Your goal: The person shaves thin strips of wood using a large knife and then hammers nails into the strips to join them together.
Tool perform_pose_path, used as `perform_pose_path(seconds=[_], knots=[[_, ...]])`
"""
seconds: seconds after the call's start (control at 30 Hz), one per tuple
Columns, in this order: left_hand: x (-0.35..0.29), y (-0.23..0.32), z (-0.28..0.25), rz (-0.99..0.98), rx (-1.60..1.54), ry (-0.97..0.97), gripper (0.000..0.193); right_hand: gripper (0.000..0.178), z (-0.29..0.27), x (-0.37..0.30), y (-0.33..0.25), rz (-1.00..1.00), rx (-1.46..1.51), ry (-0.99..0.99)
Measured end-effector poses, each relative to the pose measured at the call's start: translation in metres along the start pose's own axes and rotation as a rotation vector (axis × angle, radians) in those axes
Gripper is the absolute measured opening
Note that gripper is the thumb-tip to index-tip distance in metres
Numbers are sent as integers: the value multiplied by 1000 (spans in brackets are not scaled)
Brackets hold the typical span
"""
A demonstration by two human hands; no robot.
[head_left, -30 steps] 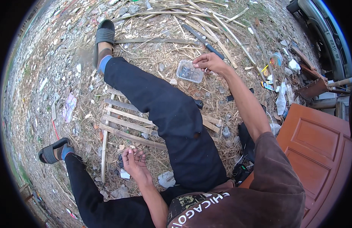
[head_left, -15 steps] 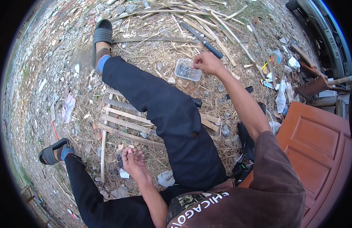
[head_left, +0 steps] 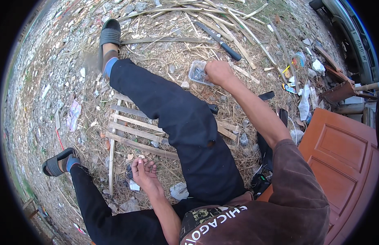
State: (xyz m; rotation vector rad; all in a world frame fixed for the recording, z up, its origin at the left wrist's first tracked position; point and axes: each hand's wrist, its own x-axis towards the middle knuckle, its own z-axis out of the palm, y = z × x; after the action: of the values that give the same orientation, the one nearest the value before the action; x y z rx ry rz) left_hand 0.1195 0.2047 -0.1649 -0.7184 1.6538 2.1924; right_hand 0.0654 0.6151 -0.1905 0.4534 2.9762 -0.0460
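My right hand (head_left: 219, 73) is lowered at the right side of a small clear plastic tub (head_left: 193, 78) with several metal nails (head_left: 199, 73) in it. Its fingers are bent down into the tub, and the tips are hidden. Palm up, my left hand (head_left: 146, 175) rests beside my thigh with fingers curled and thumb drawn in; anything between them is too small to make out. Beyond it lies a lattice of wooden slats (head_left: 136, 131), laid side by side across a long thin strip (head_left: 111, 163). My leg covers part of the slats.
A long blade with a black handle (head_left: 230, 52) lies beyond the tub, near scattered wood strips (head_left: 246, 32). To the right are a brown panelled door (head_left: 336, 151), litter (head_left: 304, 102) and a vehicle (head_left: 357, 41). A black tool (head_left: 261, 183) lies by my hip.
My right hand has moved slightly left and down, its fingers going into the tub of nails. The left hand stays where it was.
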Motion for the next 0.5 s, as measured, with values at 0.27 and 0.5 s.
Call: perform_pose_path(seconds=[0.27,0.5], knots=[[0,-2,1,-3,16,1,17,13,-3,4,-3,-17,-65,-43],[1,-3,-1,3,5,1,18,12,-17,3,3,11,-13,-83]])
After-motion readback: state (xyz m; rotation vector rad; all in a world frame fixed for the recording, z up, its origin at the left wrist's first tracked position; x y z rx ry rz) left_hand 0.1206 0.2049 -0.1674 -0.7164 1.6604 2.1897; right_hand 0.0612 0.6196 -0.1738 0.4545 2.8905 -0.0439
